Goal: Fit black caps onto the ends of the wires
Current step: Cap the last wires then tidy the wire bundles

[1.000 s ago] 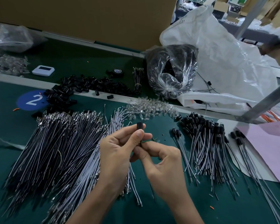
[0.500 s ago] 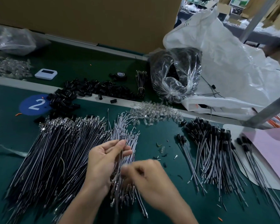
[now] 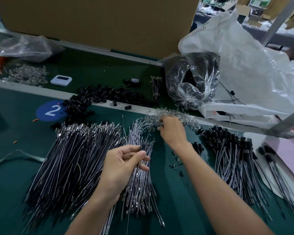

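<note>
Holding a cap while reaching into the clear pieces

The left hand (image 3: 124,163) pinches a black cap (image 3: 143,147) between thumb and fingers above the middle bundle of grey wires (image 3: 139,180), and one thin wire (image 3: 129,197) hangs from that grip towards the near edge. The right hand (image 3: 171,131) is stretched farther out, its fingertips curled down into the heap of clear pieces (image 3: 180,116); whether they grip one cannot be told. Left of the hands lies a broad fan of uncapped wires (image 3: 71,158); to the right lie capped wires (image 3: 231,158), their black ends pointing far. All of this sits on the green table (image 3: 176,209). Farther off, loose black caps (image 3: 105,95) are piled beside a blue label (image 3: 49,112) marked 2, with a clear bag (image 3: 192,78) of dark parts to their right.
</note>
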Tool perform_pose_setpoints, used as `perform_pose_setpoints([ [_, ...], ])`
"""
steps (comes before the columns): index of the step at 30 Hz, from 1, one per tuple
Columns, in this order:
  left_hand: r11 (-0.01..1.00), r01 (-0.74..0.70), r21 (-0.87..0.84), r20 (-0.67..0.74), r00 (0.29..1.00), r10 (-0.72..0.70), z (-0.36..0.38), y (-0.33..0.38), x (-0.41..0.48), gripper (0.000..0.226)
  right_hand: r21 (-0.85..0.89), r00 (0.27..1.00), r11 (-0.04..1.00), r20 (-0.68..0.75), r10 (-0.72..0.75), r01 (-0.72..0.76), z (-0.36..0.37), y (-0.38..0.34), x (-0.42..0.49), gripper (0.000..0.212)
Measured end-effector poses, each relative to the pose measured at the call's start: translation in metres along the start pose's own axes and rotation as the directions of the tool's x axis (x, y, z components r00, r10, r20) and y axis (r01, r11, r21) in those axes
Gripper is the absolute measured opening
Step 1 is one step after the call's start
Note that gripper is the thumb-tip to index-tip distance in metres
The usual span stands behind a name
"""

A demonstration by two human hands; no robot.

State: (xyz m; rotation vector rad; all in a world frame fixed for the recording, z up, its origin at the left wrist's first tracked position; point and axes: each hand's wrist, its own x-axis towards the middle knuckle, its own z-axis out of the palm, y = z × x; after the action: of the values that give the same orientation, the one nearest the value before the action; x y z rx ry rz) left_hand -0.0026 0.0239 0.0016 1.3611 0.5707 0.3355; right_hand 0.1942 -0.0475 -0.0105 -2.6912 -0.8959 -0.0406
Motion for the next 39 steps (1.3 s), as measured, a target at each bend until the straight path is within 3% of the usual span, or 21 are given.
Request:
perform_pose_setpoints([
  [6,0.999,-0.032,-0.044,0.037,0.999,0.033,0.006,0.007,-0.003,0.022,-0.152,0.993,0.983,0.073,-0.095,0.105,0.000,0.000,0.002,0.043],
  [11,0.994,-0.044,-0.102,0.063,0.997,0.050,0.012,0.010,-0.004,0.029,-0.170,0.973,0.967,0.164,-0.162,0.189,-0.006,0.002,-0.002,0.046],
  [12,0.992,-0.044,-0.120,0.064,0.997,0.052,0.013,0.010,-0.005,0.032,-0.125,0.976,0.976,0.144,-0.162,0.180,-0.010,0.003,-0.003,0.042],
  [14,0.985,-0.045,-0.166,0.061,0.997,0.056,0.013,0.011,-0.004,0.034,0.142,0.992,0.984,0.056,-0.113,0.104,-0.021,0.005,-0.009,0.026],
  [15,0.983,-0.049,-0.179,0.057,0.997,0.060,0.012,0.012,-0.003,0.034,0.338,0.997,0.939,0.020,-0.077,0.066,-0.029,0.005,-0.014,0.019],
  [17,0.982,-0.068,-0.176,0.037,0.996,0.075,0.013,0.013,-0.002,0.039,0.660,0.997,0.749,-0.002,-0.075,0.058,-0.048,0.001,-0.031,0.016],
  [19,0.979,-0.096,-0.181,0.007,0.995,0.099,0.015,0.014,-0.001,0.041,0.789,0.988,0.605,-0.018,-0.152,0.107,-0.063,-0.001,-0.050,0.022],
  [25,0.970,-0.184,-0.156,-0.039,0.983,0.180,0.026,0.013,-0.002,0.020,0.775,0.986,0.620,-0.025,-0.167,0.125,-0.073,-0.003,-0.076,0.012],
  [32,0.967,-0.251,-0.036,-0.038,0.968,0.249,0.030,0.008,-0.002,0.019,0.694,0.991,0.711,-0.027,-0.132,0.114,-0.077,0.000,-0.084,0.009],
  [39,0.949,-0.295,0.115,-0.058,0.951,0.303,0.032,0.008,-0.004,0.019,0.583,0.959,0.761,-0.175,-0.225,0.285,-0.083,-0.003,-0.093,0.004],
])
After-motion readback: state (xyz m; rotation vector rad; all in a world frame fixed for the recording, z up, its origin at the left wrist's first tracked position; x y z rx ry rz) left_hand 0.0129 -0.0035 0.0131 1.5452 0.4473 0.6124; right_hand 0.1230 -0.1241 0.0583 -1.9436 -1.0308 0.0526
